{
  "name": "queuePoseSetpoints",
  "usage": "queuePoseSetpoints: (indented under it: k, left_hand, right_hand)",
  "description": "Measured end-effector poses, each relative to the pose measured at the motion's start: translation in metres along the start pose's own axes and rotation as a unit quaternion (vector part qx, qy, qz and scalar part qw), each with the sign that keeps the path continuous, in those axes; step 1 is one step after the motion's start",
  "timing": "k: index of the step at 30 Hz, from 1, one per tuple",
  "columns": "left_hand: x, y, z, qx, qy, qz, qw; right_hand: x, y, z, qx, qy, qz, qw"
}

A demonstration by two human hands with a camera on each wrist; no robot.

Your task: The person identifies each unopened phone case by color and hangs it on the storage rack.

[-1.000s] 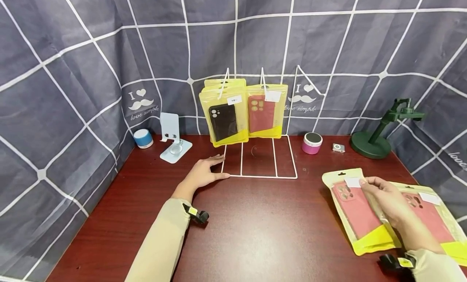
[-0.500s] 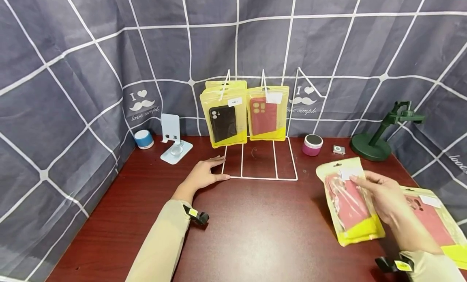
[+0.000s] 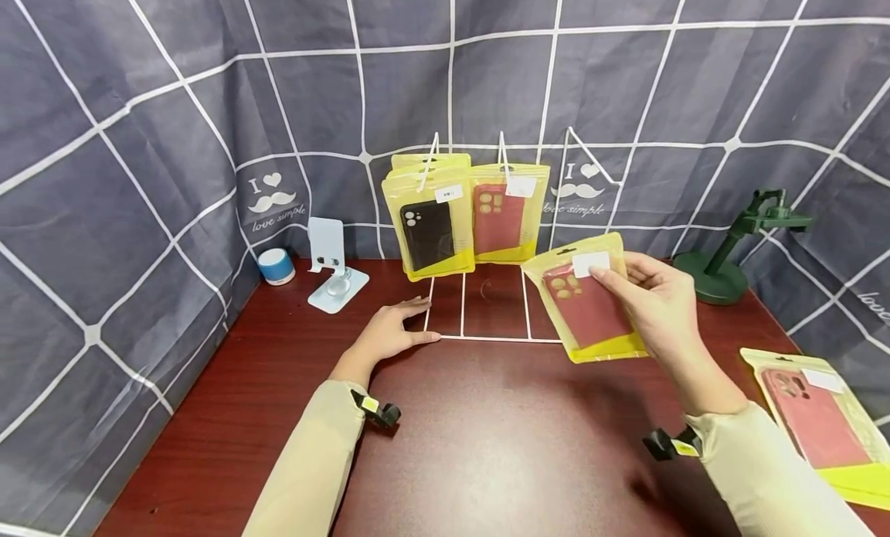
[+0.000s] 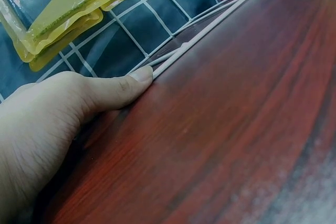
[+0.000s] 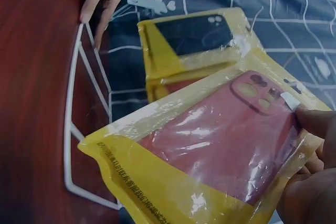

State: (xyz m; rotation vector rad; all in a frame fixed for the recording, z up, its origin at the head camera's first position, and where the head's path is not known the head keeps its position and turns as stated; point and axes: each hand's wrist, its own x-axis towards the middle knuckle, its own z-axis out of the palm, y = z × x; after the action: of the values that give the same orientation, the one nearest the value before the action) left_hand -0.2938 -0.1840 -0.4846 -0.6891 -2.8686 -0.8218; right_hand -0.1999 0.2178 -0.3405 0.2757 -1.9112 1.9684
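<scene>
My right hand [image 3: 660,301] pinches a packaged red phone case [image 3: 591,309] near its white label. The clear and yellow pouch hangs in the air, right of the hanging pouches, tilted. In the right wrist view that red phone case [image 5: 226,129] fills the middle. My left hand [image 3: 389,330] rests at the front left corner of the white wire rack [image 3: 487,338], fingers extended. Its thumb [image 4: 123,88] touches the base wire in the left wrist view. On the rack's left hook hang pouches with a black phone case [image 3: 427,234] in front; the middle hook bears a red phone case [image 3: 499,220].
Another packaged red phone case [image 3: 816,417] lies on the table at right. The rack's right hook [image 3: 594,157] bears nothing. A blue speaker [image 3: 276,266] and phone stand [image 3: 334,270] stand at back left, a green stand [image 3: 723,251] at back right.
My right hand has lifted the pouched red phone case off the table at right and carried it left and up toward the rack. The left hand has stayed put.
</scene>
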Motion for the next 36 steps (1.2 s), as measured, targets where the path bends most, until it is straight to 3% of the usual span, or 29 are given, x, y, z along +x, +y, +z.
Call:
queuePoseSetpoints:
  k: [8,20,36]
  left_hand:
    - [0.001,-0.001,0.000,0.006,-0.004,-0.007,1.0000]
    - [0.000,0.001,-0.001,0.005,0.000,-0.003,1.0000]
    - [0.000,0.001,-0.003,-0.004,0.002,0.008,1.0000]
  right_hand:
    - [0.015,-0.015,0.029,0.019,-0.009,-0.037,0.999]
    - [0.032,-0.034,0.070,0.026,-0.031,-0.017,0.999]
    - [0.047,-0.027,0.082,0.075,-0.008,-0.027,0.997]
